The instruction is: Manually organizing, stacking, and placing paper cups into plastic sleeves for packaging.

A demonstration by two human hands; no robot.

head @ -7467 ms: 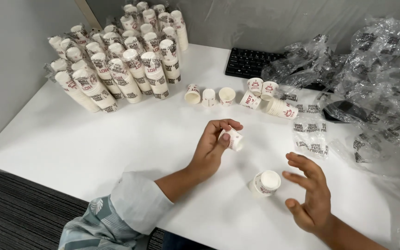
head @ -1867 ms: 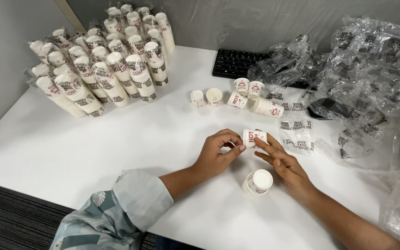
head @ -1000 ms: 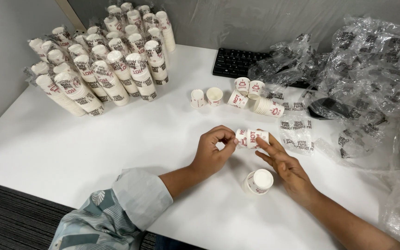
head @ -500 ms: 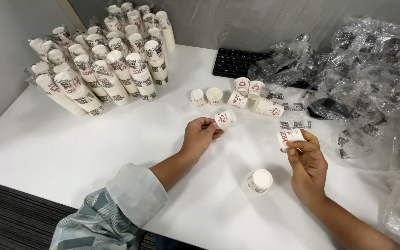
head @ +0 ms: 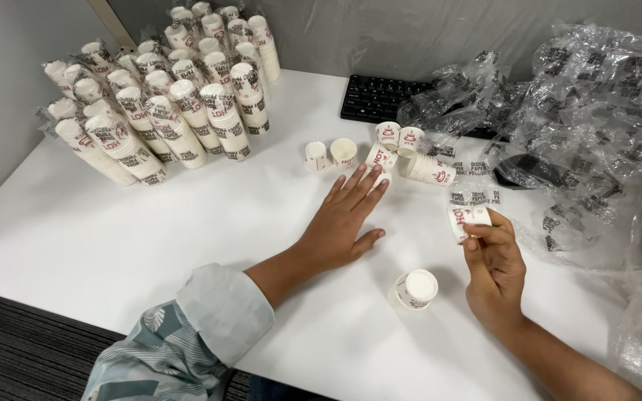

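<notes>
My left hand (head: pixel 345 215) lies open on the white table (head: pixel 187 245), fingers stretched toward a small paper cup (head: pixel 379 158) lying on its side just past the fingertips. My right hand (head: pixel 492 260) holds a short stack of white paper cups (head: pixel 468 217) with red print, pinched between thumb and fingers above the table. A single upturned cup (head: pixel 415 289) stands on the table between my hands, nearer the right one.
Several wrapped cup stacks (head: pixel 165 111) lie at the back left. Loose cups (head: pixel 410 152) sit in a row ahead. A black keyboard (head: pixel 380 98) and crumpled plastic wrap (head: pixel 581 126) fill the back right.
The two hands separated after pulling the cups apart. My left hand carried one cup forward, set it by the loose row and opened flat. My right hand keeps the rest.
</notes>
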